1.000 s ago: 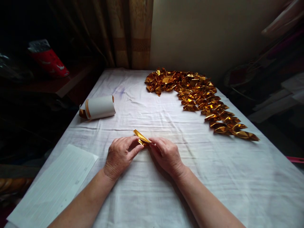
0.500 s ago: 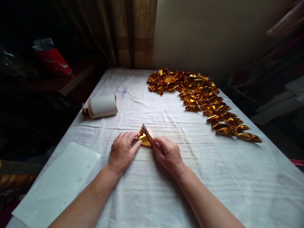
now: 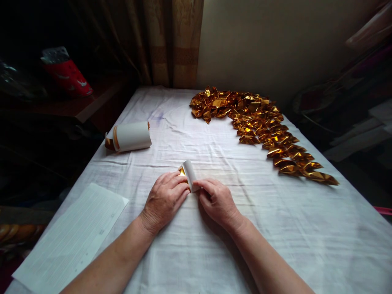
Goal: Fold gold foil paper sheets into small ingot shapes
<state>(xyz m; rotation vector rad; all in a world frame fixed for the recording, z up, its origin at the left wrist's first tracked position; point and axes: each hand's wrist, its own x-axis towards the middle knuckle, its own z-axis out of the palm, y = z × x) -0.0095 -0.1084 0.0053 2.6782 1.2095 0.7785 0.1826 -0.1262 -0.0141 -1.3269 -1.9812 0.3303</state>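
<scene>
- Gold foil [image 3: 182,172] lies on white cloth [image 3: 281,228]; my left hand [image 3: 167,198] covers it, grip unclear; my right hand [image 3: 218,201] pinches its flap [image 3: 189,174].
- White tube [image 3: 134,136] holds coppery foil [image 3: 109,143].
- Red container [image 3: 69,77] holds clear plastic [image 3: 55,54].

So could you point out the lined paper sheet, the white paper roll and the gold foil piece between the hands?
Lined paper sheet [image 3: 70,237]: head view, middle of its upper face.
White paper roll [image 3: 134,136]: head view, its outer side.
Gold foil piece [image 3: 190,175]: head view, its pale folded flap.
</scene>
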